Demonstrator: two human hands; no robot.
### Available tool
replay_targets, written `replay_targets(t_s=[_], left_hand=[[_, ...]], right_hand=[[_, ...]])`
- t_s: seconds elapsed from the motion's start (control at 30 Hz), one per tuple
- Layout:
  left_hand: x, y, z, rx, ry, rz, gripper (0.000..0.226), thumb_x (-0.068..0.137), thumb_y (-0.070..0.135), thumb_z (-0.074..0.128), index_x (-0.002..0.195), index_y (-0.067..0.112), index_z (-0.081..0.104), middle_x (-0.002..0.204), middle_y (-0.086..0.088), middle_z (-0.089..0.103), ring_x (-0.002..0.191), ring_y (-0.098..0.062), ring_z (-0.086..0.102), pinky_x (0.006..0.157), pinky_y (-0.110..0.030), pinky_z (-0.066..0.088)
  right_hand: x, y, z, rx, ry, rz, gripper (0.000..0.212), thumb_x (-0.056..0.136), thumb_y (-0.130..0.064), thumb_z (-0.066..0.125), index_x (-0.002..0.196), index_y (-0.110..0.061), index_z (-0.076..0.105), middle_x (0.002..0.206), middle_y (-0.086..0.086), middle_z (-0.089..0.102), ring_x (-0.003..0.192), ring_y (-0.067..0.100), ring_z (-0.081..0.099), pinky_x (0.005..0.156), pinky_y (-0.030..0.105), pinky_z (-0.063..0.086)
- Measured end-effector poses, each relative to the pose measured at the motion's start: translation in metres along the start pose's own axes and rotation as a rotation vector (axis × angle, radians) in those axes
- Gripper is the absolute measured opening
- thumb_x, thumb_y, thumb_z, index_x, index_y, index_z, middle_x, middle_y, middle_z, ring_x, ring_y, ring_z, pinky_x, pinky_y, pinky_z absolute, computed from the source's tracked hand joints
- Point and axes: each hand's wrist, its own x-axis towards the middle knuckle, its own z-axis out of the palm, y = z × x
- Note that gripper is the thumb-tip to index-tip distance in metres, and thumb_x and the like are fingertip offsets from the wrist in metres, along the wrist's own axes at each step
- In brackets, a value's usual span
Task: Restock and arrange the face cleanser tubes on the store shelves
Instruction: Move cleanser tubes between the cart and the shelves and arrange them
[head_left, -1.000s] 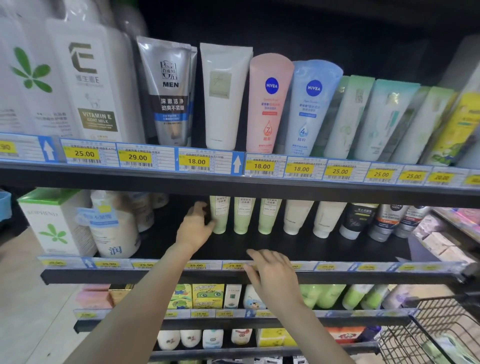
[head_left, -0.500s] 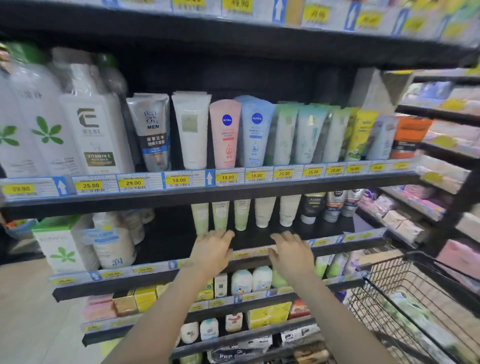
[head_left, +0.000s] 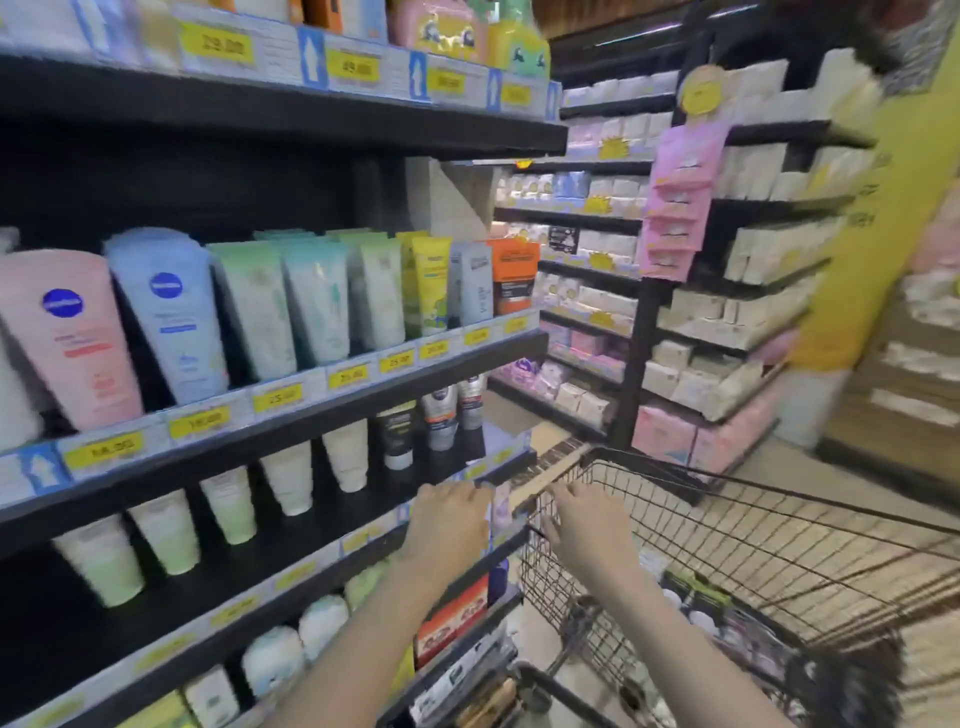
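Head view: the black metal store shelves (head_left: 291, 421) carry the face cleanser tubes, pastel squeeze tubes standing cap-down (head_left: 317, 306) in rows on two tiers. The black wire shopping cart (head_left: 753, 545) stands just beside the shelf end. Both hands hold nothing: the left hand (head_left: 449, 519) rests on the shelf edge, the right hand (head_left: 582, 525) touches the cart rim, fingers loosely spread. A careless reach could topple the standing tubes.

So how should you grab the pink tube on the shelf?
Probably take the pink tube around its wide upper body, coming straight from the front. It stands cap-down and leans back, the price strip hides its base, and the blue tube crowds one side, so only the front face is free.
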Motion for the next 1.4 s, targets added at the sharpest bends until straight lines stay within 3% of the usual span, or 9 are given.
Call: replay_targets(t_s=[0.27,0.6,0.83,0.97,1.2,1.4], left_hand=[[0.117,0.121,0.033,-0.101,-0.080,0.163,0.039,0.095,0.024,0.040,0.135,0.020,0.040,0.132,-0.004,0.047,0.122,-0.023,0.043,0.102,-0.041,0.033],[0.213,0.234,0.105,-0.133,-0.290,0.326,0.043,0.095,0.022,0.042,0.138,0.022,0.037,0.142,-0.004,0.041,0.129,-0.024,0.041,0.110,-0.045,0.029],[0.245,0.272,0.193,-0.085,-0.506,0.376,0.035,0.092,0.025,0.041,0.126,0.017,0.045,0.125,-0.007,0.053,0.117,-0.027,0.049,0.097,-0.044,0.037],[0.260,0.283,0.259,-0.109,-0.650,0.420,0.038,0.095,0.024,0.042,0.132,0.015,0.039,0.133,-0.006,0.049,0.120,-0.024,0.048,0.099,-0.044,0.039],[0.275,0.298,0.367,-0.076,-0.905,0.429,0.045,0.095,0.030,0.042,0.136,0.015,0.034,0.130,-0.008,0.052,0.113,-0.029,0.055,0.088,-0.038,0.044],[0.267,0.306,0.441,-0.161,-1.176,0.267,0.040,0.096,0.029,0.042,0.129,0.007,0.039,0.125,-0.013,0.054,0.111,-0.031,0.055,0.085,-0.040,0.048]], right_hand=[[0.013,0.144,0.003,-0.027,-0.043,0.229,0.041,0.096,-0.033,0.044,0.135,-0.020,0.044,0.126,0.000,0.054,0.116,0.017,0.049,0.099,0.031,0.041],[0.011,0.286,0.058,-0.018,-0.265,0.500,0.036,0.096,-0.036,0.042,0.125,-0.015,0.050,0.119,0.005,0.059,0.107,0.024,0.056,0.083,0.036,0.049],[-0.005,0.330,0.140,0.196,-0.486,0.732,0.036,0.096,-0.032,0.041,0.129,-0.018,0.048,0.133,0.008,0.049,0.111,0.028,0.056,0.082,0.035,0.046],[-0.011,0.351,0.197,0.341,-0.621,0.862,0.042,0.095,-0.032,0.043,0.133,-0.015,0.041,0.127,0.009,0.055,0.114,0.027,0.055,0.087,0.035,0.046],[-0.013,0.376,0.294,0.577,-0.778,1.149,0.041,0.096,-0.026,0.041,0.133,-0.010,0.038,0.115,0.013,0.063,0.105,0.028,0.059,0.069,0.029,0.037],[-0.029,0.373,0.364,0.685,-0.933,1.328,0.047,0.097,-0.033,0.042,0.136,-0.007,0.035,0.131,0.016,0.053,0.119,0.032,0.051,0.093,0.032,0.043]])
